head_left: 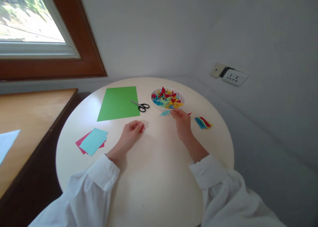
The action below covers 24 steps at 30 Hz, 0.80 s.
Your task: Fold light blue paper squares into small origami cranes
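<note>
Just right of the frame's centre, the right hand [182, 123] reaches forward over the round cream table [154, 177]. Its fingertips [174, 112] are pinched together on the right end of a light blue folded paper piece [164, 113]. This piece lies low over the tabletop, just in front of the white bowl [152, 97] and close to its near rim (whether it touches the rim cannot be told). The bowl is heaped with small folded papers [168, 99] in red, yellow, blue and green. A red scrap [189, 114] shows just beside the right hand, on its right.

The left hand [131, 133] rests on the table a little left of centre, well apart from the right one. Its fingers are curled loosely in toward the palm and the thumb lies alongside them.

Black-handled scissors [141, 106] lie above the left hand, closed, with their blades overlapping the right edge of 1 green sheet [118, 103]. At the lower left of the table sits a small stack of cut paper [92, 141], pale blue on top of pink. To the right of the right hand lies a fanned bundle of coloured squares [203, 122].

Both forearms wear white sleeves [99, 177]. A window [29, 18] with a brown wooden frame fills the upper left, and a wall socket [233, 77] sits at the upper right.
</note>
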Tool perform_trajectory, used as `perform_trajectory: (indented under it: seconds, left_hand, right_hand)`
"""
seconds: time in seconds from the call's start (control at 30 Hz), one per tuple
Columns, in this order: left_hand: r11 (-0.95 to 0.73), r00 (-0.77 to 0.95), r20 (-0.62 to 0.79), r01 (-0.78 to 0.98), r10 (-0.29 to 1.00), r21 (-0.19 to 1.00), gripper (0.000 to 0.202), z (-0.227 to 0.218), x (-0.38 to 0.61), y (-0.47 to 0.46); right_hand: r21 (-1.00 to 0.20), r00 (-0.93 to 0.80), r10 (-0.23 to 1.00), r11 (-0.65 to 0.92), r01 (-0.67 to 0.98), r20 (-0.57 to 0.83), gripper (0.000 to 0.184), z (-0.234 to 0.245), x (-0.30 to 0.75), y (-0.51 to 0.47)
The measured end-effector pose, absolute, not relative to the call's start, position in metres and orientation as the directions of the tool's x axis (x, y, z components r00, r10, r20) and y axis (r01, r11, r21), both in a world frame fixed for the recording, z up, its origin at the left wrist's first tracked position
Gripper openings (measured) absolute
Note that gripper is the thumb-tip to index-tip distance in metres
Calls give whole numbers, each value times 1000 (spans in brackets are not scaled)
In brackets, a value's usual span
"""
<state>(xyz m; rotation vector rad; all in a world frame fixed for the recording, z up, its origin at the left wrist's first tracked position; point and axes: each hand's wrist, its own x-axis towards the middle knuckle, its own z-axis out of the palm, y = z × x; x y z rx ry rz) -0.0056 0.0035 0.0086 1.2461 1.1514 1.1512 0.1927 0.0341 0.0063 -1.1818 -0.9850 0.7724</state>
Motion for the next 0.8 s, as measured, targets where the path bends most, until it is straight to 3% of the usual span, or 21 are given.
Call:
perform_trajectory:
  seconds: [0.1,0.23,0.5,0.8]
  left_hand:
    - [11,71,-10,-11,997,1000,20,7,-6,4]
    - [19,68,-17,-22,998,1000,19,5,-6,5]
    - [39,43,-38,-11,998,999,22,9,-4,4]
    - [42,43,-42,-3,998,999,22,9,-4,4]
  right_hand:
    - [-933,560,750,235,272,352,18,7,233,46]
    - [-841,596,680,57,537,427,11,2,278,49]
    - [-711,596,745,-242,660,299,9,-5,292,34]
    - [-667,556,787,-266,696,266,13,-9,288,34]
